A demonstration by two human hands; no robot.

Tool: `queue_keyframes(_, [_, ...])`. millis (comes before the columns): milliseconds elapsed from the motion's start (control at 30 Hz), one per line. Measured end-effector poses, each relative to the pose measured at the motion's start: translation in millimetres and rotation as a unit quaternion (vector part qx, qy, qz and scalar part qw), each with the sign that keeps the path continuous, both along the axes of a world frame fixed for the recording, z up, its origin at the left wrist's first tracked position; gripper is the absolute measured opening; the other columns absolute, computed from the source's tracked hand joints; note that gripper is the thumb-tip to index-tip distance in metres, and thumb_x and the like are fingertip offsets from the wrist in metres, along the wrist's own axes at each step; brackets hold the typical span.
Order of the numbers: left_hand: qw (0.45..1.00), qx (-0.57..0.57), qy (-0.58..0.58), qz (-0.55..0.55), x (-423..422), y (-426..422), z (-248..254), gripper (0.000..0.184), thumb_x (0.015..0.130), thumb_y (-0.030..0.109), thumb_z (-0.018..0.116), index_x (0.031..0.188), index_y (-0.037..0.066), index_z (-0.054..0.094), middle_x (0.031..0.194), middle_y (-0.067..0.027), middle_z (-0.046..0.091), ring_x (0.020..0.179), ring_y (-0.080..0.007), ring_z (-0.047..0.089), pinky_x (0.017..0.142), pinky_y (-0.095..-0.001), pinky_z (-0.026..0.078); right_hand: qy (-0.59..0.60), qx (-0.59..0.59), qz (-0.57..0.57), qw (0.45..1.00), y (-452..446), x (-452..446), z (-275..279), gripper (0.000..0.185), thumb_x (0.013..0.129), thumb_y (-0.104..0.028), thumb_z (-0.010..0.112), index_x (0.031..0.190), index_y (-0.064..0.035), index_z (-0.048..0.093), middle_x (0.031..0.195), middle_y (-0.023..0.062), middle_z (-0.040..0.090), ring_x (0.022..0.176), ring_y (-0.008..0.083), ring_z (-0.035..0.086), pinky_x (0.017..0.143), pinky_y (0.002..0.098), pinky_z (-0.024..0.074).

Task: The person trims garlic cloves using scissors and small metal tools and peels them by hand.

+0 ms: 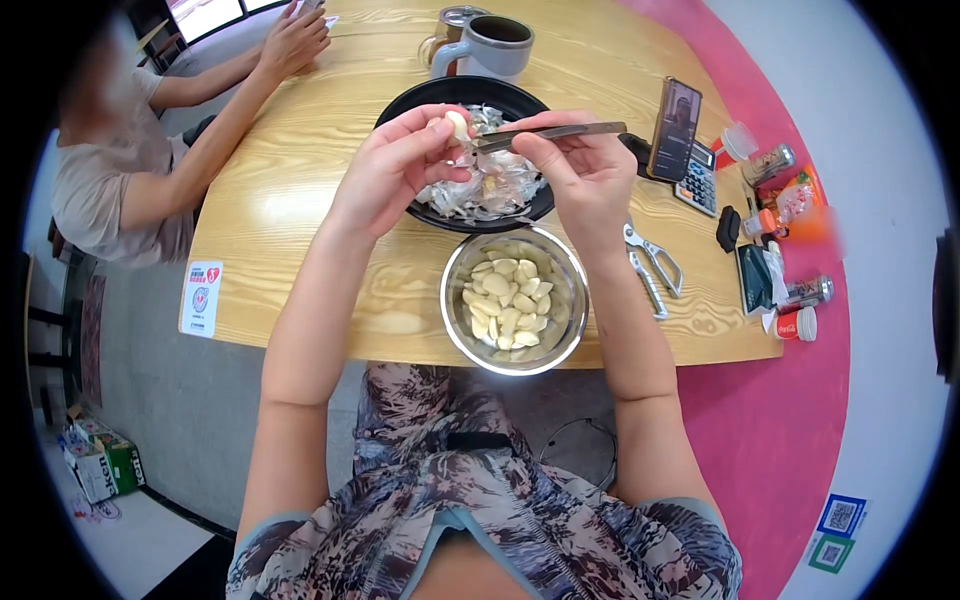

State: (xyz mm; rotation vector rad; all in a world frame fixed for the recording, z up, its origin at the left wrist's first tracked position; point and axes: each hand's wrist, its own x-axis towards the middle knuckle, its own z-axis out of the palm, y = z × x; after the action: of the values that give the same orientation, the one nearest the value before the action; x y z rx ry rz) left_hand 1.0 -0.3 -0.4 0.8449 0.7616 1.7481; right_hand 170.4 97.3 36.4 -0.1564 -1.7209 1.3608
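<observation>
My left hand (388, 165) pinches a pale garlic clove (458, 124) between thumb and fingertips. My right hand (585, 170) grips a slim dark metal tool (590, 129), perhaps tweezers or a small knife. Its left end points at the clove, close to my left fingertips; whether they touch is unclear. Both hands are above a black bowl (392, 105) holding a heap of papery garlic skins (505, 190). Nearer to me, a shiny steel bowl (574, 300) contains many peeled garlic cloves (508, 305).
Behind the black bowl stand a grey mug (495, 50) and a glass jar (462, 16). To the right are scissors (655, 265), a propped phone (676, 125), a calculator (697, 185) and small containers. Another person (130, 190) sits at the table's left side.
</observation>
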Motion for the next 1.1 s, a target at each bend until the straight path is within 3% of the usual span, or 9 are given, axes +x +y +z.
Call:
queue_keyframes(100, [1.000,-0.009,0.014,0.011,-5.0,-2.1,-0.3,0.028,0.097,0.022,0.054,0.118,0.004,0.057,0.101,-0.0033,0.063,0.081,-0.0079,0.057,0.068,-0.0215,0.046,-0.010,-0.011,-0.008,1.000,-3.3,-1.3,-1.8,0.012,0.084,0.006,0.066,0.095,0.0031,0.064,0.088,0.0080,0.068,0.080,0.0115,0.065,0.071,0.0226,0.0532])
queue_keyframes(233, [0.999,-0.009,-0.006,0.053,-5.7,0.3,-2.5,0.025,0.095,0.020,0.057,0.114,0.004,0.060,0.096,-0.0040,0.065,0.069,-0.0053,0.048,0.059,-0.0207,0.040,-0.006,-0.005,0.009,1.000,-4.7,-1.7,-1.5,0.014,0.084,0.005,0.066,0.098,0.0039,0.064,0.092,0.0104,0.069,0.082,0.0123,0.064,0.074,0.0234,0.0526])
queue_keyframes(500, [0.998,0.007,0.000,0.064,-8.2,-0.1,-2.0,0.032,0.096,0.018,0.056,0.124,0.001,0.057,0.099,-0.0057,0.065,0.066,-0.0042,0.046,0.055,-0.0194,0.040,-0.006,0.005,-0.011,1.000,5.9,6.1,2.8,0.013,0.085,0.004,0.066,0.098,0.0052,0.063,0.092,0.0141,0.069,0.082,0.0157,0.066,0.076,0.0262,0.0552])
queue_keyframes(800, [0.995,0.001,-0.040,0.091,-10.0,0.6,-1.4,0.022,0.096,0.016,0.056,0.112,0.002,0.059,0.101,-0.0074,0.066,0.062,-0.0032,0.042,0.052,-0.0179,0.036,0.048,0.006,-0.062,0.997,20.4,14.9,15.3,0.011,0.087,0.001,0.065,0.097,0.0036,0.063,0.089,0.0127,0.070,0.080,0.0170,0.067,0.075,0.0267,0.0536])
queue_keyframes(900, [0.995,-0.007,-0.045,0.089,-8.8,-0.8,-1.3,0.021,0.096,0.017,0.057,0.110,0.002,0.059,0.101,-0.0084,0.066,0.062,-0.0030,0.041,0.051,-0.0175,0.035,-0.210,0.156,-0.095,0.961,19.0,2.2,-1.5,0.013,0.085,-0.003,0.067,0.098,-0.0010,0.065,0.085,0.0079,0.070,0.077,0.0123,0.067,0.072,0.0246,0.0506])
queue_keyframes(1033, [0.995,-0.003,-0.050,0.089,-8.3,-0.4,-1.4,0.021,0.096,0.018,0.056,0.110,0.002,0.058,0.102,-0.0091,0.065,0.061,-0.0030,0.040,0.051,-0.0171,0.034,-0.089,0.142,-0.128,0.978,0.7,-6.5,-7.0,0.018,0.081,0.002,0.069,0.099,0.0006,0.065,0.089,0.0083,0.070,0.080,0.0140,0.067,0.072,0.0248,0.0512])
queue_keyframes(1100, [0.995,0.004,-0.061,0.075,-8.8,0.0,-1.5,0.022,0.097,0.018,0.056,0.111,0.002,0.058,0.103,-0.0093,0.065,0.061,-0.0032,0.040,0.050,-0.0171,0.034,-0.019,0.147,-0.078,0.986,-6.0,-11.6,-8.1,0.022,0.078,0.006,0.071,0.099,0.0012,0.066,0.093,0.0089,0.070,0.081,0.0155,0.067,0.073,0.0252,0.0518])
